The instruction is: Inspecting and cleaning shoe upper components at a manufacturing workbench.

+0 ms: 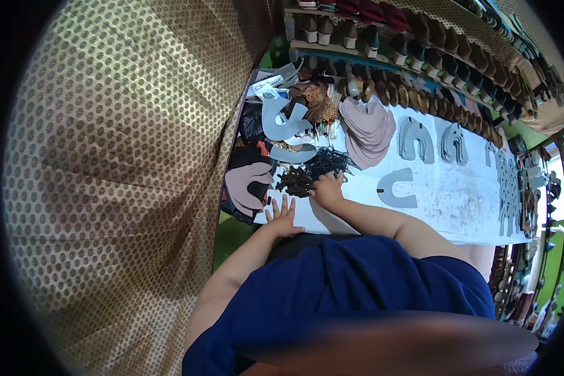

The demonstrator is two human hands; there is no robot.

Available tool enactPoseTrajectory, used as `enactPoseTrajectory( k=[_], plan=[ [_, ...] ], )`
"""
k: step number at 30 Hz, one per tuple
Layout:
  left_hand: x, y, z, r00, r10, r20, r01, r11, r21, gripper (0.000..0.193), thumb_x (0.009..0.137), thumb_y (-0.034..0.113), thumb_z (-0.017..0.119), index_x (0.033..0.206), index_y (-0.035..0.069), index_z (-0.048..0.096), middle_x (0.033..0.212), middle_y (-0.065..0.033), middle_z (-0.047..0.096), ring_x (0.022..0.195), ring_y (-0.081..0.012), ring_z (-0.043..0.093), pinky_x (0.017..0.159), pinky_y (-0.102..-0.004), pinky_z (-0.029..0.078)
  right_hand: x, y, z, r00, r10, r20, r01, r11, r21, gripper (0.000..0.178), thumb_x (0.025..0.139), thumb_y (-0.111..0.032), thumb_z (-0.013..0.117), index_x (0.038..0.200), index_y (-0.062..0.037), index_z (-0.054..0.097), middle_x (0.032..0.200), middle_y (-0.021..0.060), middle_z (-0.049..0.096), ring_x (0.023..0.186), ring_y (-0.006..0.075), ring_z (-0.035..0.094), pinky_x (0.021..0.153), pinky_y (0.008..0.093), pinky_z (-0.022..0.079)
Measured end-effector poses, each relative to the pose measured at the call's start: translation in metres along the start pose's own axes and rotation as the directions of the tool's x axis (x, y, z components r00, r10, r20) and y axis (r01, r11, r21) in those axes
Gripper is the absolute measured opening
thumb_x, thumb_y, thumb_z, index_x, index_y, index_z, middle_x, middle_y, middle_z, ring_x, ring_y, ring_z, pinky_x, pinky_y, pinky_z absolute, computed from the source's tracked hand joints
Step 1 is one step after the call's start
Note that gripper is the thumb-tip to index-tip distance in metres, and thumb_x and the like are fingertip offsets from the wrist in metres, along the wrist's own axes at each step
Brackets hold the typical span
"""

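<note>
My left hand lies at the near edge of the white-covered table, open, with its fingers spread and nothing in it. Just right of it, my right hand reaches to the near side of a heap of thin black strips. Its fingers are apart and touch the edge of the heap; no held thing shows. Against its left side lies a smaller pile of dark brown pieces. A grey U-shaped piece lies flat to the right. Pinkish curved pieces lie beyond my left hand, on the left.
Stacked pinkish pieces and grey arch-shaped pieces lie farther back on the white table cover. Pale blue-grey curved pieces lie at the back left. Shelves of shoe forms stand behind. A patterned curtain hangs left.
</note>
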State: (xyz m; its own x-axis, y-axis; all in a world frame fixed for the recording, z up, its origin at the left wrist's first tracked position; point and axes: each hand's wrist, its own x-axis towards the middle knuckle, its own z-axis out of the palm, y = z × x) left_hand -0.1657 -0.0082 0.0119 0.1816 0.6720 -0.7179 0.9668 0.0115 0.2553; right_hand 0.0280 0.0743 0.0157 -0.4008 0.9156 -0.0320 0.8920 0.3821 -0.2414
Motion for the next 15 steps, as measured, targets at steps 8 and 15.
enactPoseTrajectory(
  k=[8, 15],
  plan=[
    [-0.002, 0.003, -0.005, 1.000, 0.001, 0.005, -0.001, 1.000, 0.009, 0.123, 0.076, 0.068, 0.067, 0.157, 0.020, -0.013, 0.160, -0.0156, -0.027, 0.144, -0.0479, -0.025, 0.109, -0.0703, -0.005, -0.004, 0.002, 0.004, 0.999, 0.027, -0.028, -0.022, 0.989, 0.149, 0.013, 0.080, -0.028, 0.069, 0.084, -0.0161, 0.072, 0.094, 0.0030, 0.064, 0.110, 0.0249, 0.054, 0.109, 0.0711, 0.020],
    [-0.003, 0.002, -0.002, 0.999, -0.004, -0.039, 0.003, 1.000, -0.009, 0.123, 0.076, 0.066, 0.068, 0.157, 0.020, -0.011, 0.160, -0.0161, -0.026, 0.144, -0.0477, -0.025, 0.109, -0.0696, -0.006, -0.022, 0.040, -0.026, 0.997, 0.046, -0.067, -0.029, 0.969, 0.246, 0.008, 0.080, -0.022, 0.066, 0.083, -0.0173, 0.071, 0.090, 0.0024, 0.067, 0.105, 0.0246, 0.058, 0.107, 0.0753, 0.017]
  ],
)
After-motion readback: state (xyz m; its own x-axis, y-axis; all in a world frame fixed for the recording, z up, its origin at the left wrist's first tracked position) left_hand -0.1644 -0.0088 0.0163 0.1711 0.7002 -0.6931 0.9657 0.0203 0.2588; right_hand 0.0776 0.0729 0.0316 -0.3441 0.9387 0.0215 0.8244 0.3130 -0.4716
